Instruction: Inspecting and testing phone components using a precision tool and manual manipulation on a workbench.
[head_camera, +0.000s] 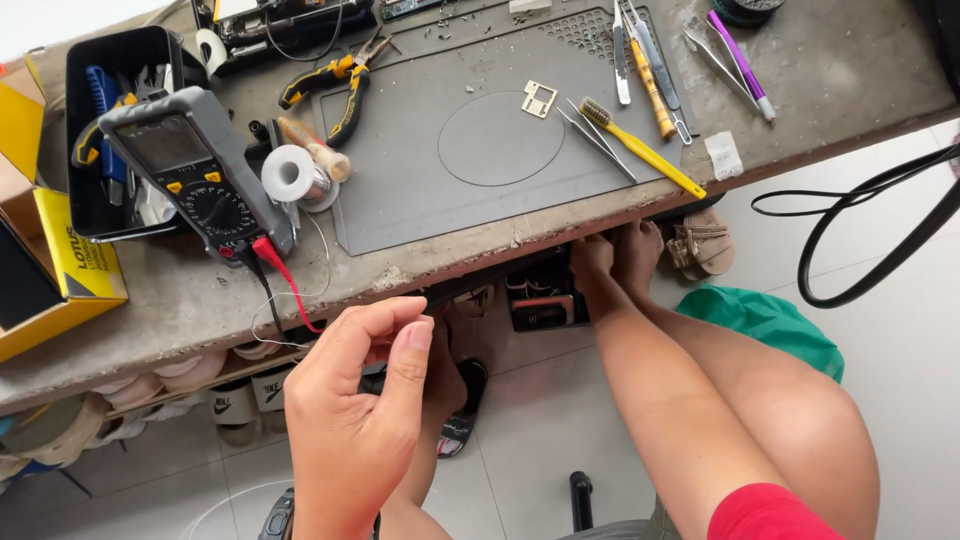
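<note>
Left hand (355, 420) pinches thin solder wire (290, 300); keep it taut toward spool (292, 175) at 11 o'clock. Right hand not seen.

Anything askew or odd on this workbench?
The yellow-handled brush lies with its handle tip past the grey mat's edge, near the bench edge. Thin solder wire trails loosely off the spool toward the left hand. Nothing looks spilled or broken.

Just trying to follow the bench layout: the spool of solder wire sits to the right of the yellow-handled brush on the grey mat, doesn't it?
Not quite. In the head view the spool of solder wire sits to the left of the yellow-handled brush, at the left edge of the grey mat, beside the multimeter. The brush does lie on the mat.
</note>
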